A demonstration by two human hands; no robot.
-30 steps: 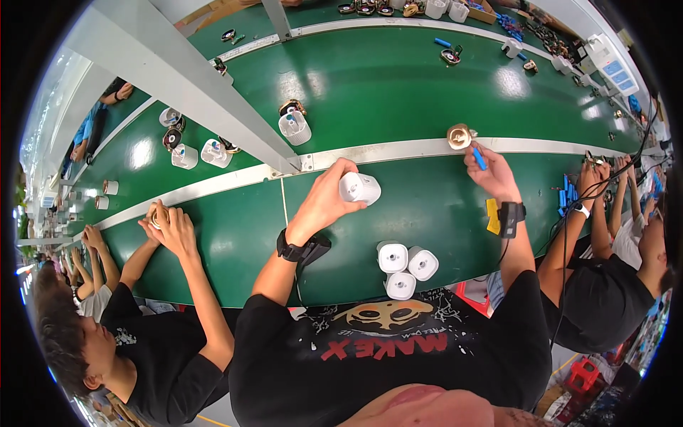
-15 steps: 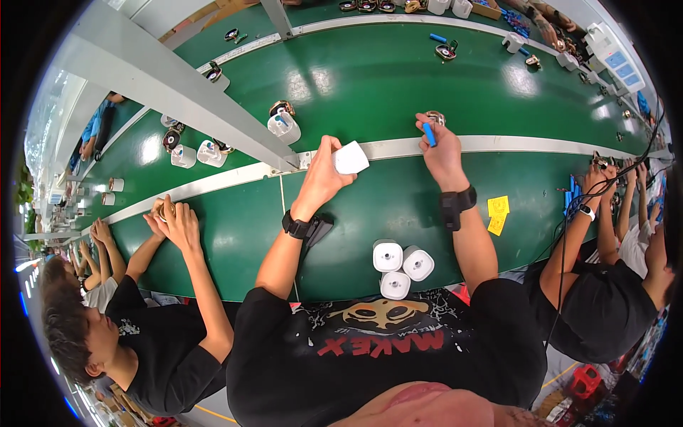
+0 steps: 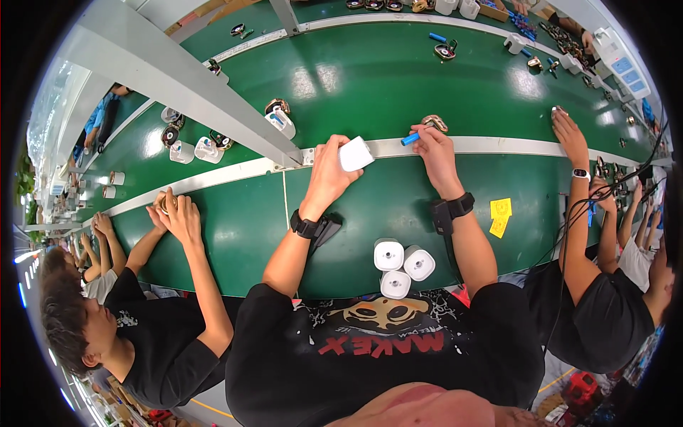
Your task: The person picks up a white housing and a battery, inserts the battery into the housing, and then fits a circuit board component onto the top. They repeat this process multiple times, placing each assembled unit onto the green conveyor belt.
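My left hand (image 3: 329,173) is closed around a white, rounded-square plastic housing (image 3: 356,154), held over the pale metal rail. To its right, my right hand (image 3: 437,158) pinches a blue cylindrical battery cell (image 3: 410,139), which points left toward the housing. A round gold-and-black part (image 3: 434,123) sits just beyond those fingertips; whether it is gripped too or joined to the cell cannot be made out. Three more white housings (image 3: 389,254) stand grouped on the green table near my chest, each with a small round fitting in its middle.
The metal rail (image 3: 484,145) crosses the green surface, and a grey post (image 3: 213,92) slants at left. White housings with parts (image 3: 208,150) stand beyond it. Yellow paper slips (image 3: 501,208) lie at right. Black cables (image 3: 569,213) hang there. Co-workers sit on both sides.
The blue cell in my right hand has swung from hanging down to pointing left. My left hand and its housing stay nearly in place. A co-worker's arm at right has reached forward.
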